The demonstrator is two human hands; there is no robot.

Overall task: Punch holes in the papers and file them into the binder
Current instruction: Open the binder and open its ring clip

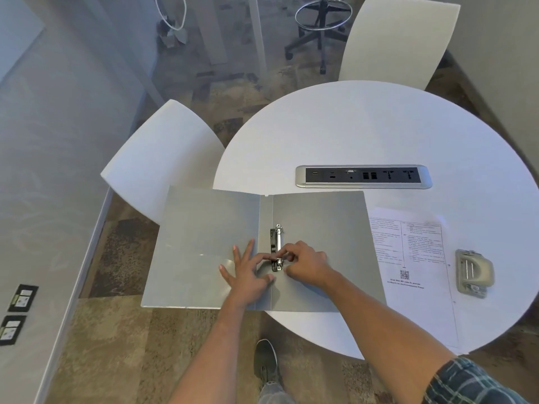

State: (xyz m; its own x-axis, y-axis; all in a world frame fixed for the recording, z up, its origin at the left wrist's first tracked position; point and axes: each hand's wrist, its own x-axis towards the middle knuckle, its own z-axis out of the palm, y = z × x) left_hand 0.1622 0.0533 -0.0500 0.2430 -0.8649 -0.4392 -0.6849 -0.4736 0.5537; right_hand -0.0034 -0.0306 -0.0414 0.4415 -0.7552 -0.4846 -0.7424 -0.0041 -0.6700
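Here the open binder (318,228) lies flat, spine running away from the person.

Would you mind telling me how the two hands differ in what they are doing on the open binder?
The left hand lies with its outer fingers spread flat on the binder, while the right hand has its fingers curled. The left hand sits mostly on the left cover; the right hand is right of the spine. Both meet at the lower end of the metal ring clip.
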